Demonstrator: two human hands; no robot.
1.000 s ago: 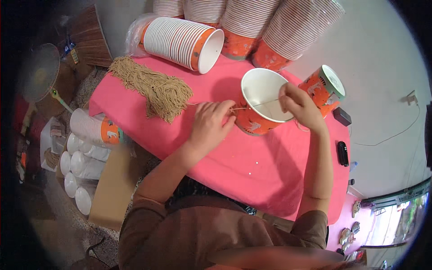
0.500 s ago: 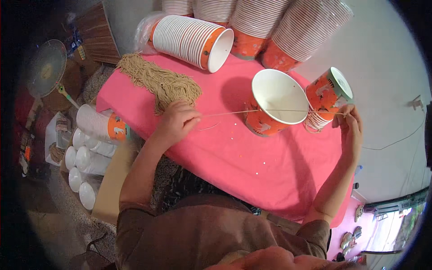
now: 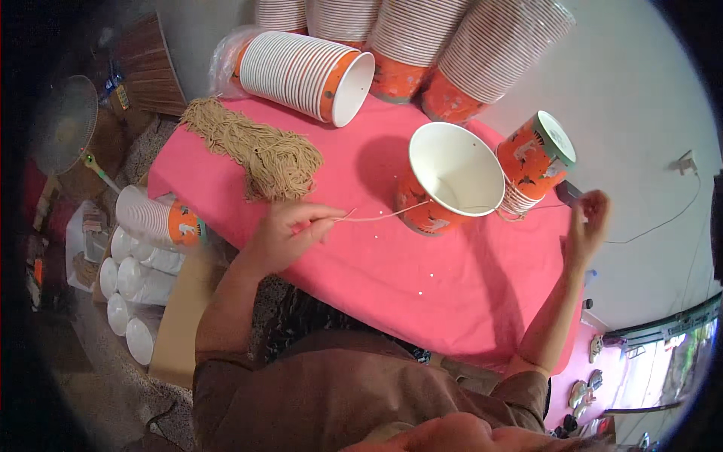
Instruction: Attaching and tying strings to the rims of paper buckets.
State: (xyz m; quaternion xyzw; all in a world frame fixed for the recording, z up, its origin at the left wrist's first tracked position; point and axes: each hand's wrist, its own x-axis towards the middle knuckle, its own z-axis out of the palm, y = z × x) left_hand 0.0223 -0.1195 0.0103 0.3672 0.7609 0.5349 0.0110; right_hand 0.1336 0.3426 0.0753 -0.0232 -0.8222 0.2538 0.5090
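Observation:
An open paper bucket (image 3: 422, 215), orange with printed figures and a white inside, stands on the pink cloth. A thin tan string (image 3: 380, 218) runs through it, slack on the left. My left hand (image 3: 290, 233) pinches the string's left end between thumb and fingers, left of the bucket. At the table's right edge my right hand (image 3: 589, 222) has its fingers curled, and the string's other end reaches up to them. Beside the bucket, a stack of upside-down orange buckets (image 3: 531, 151) has strings looped around its white rims. A bundle of cut tan strings (image 3: 282, 162) lies behind my left hand.
A sleeve of nested buckets (image 3: 290, 71) lies at the back, with tall wrapped stacks (image 3: 482, 64) against the wall. A cardboard box (image 3: 181, 324) of white-ended packs stands left on the floor, near a fan (image 3: 68, 124). Small white dots lie on the pink cloth (image 3: 361, 286).
The string has gone from taut across the bucket's mouth to slack on the left and lower. My right hand has turned upward beside the stack. The whole view has shifted slightly.

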